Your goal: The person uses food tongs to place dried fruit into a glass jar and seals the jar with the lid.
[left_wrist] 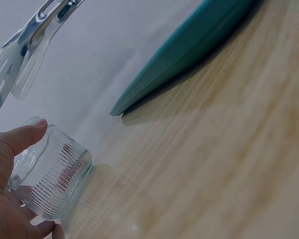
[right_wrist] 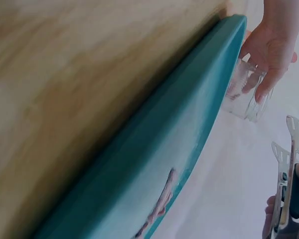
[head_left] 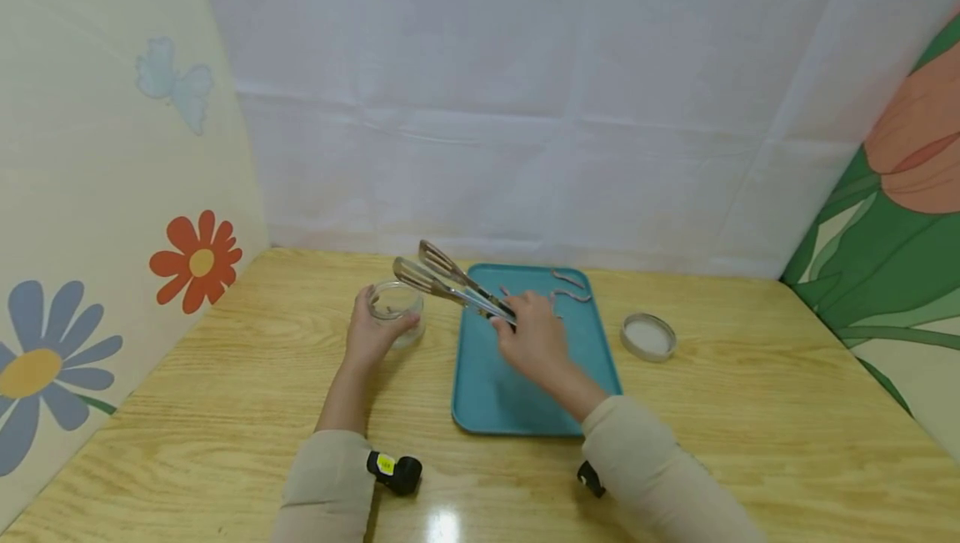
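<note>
Here, tongs (head_left: 450, 283): metal, held in the right hand (head_left: 534, 338) by the handle end; their long axis runs from that grip up and to the left, and the two flat slotted tips stand a little apart above the jar, holding nothing I can see.
Right hand's grip: fingers curled round the tongs' handle, over the tray's near-middle; how hard they squeeze I cannot tell.
Jar (head_left: 397, 309): small ribbed glass, open-mouthed, standing on the table just left of the tray; from the right hand's grip it lies to the left and slightly away, almost on the line of the tongs, just beneath their tips.
Jar contents: something pinkish shows through the glass in the left wrist view; too blurred to name.
Left hand (head_left: 371, 334): wrapped round the jar's near side, thumb and fingers on the glass; this hand is the nearer one to the jar.
Tray (head_left: 487, 393): teal, flat on the table, under the right hand.
Worms (head_left: 570, 286): pale pinkish wormlike pieces at the tray's far end, beyond and right of the right hand's grip.
Lid (head_left: 648, 336): round, lying on the table right of the tray, well apart from both hands.
Table (head_left: 750, 409): light wood.
</note>
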A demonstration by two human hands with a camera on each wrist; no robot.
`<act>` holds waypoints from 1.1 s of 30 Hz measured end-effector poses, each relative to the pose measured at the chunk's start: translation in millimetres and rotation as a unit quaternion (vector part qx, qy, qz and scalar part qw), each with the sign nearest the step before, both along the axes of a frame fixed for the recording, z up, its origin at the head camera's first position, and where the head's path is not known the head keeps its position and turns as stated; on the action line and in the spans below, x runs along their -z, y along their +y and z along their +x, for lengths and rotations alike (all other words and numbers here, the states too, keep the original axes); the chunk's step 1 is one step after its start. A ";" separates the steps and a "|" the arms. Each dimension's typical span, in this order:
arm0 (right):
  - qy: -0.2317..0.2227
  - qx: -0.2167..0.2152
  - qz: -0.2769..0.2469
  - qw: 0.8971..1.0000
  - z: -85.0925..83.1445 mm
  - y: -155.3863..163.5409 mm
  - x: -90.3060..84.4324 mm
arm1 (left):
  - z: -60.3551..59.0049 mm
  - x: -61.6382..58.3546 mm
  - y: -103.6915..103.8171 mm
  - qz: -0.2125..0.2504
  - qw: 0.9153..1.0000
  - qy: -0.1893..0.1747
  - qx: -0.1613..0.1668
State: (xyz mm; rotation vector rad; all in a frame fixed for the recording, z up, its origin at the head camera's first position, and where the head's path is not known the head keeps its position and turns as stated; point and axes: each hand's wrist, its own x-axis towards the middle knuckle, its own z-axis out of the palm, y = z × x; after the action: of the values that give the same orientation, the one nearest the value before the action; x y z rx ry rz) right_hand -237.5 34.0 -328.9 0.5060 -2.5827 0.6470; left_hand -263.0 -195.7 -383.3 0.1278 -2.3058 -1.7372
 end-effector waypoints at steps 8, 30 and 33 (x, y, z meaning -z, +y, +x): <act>-0.007 0.019 0.008 1.000 -3.6 15.7 -6.3 | 0.1 0.6 -1.4 -0.006 1.000 -0.006 0.000; -0.054 0.033 0.060 0.996 -17.9 74.0 -25.9 | 1.0 0.2 -2.9 -0.013 1.000 -0.019 0.005; -0.060 0.028 0.063 0.996 -18.1 81.4 -25.7 | 1.5 -0.2 -2.4 -0.015 1.000 -0.016 0.005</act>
State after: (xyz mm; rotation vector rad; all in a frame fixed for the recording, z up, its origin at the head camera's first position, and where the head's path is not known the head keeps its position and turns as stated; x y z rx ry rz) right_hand -255.6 115.4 -303.2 0.4451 -2.7543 0.5127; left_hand -261.5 -198.2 -383.2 0.1403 -2.3575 -1.7180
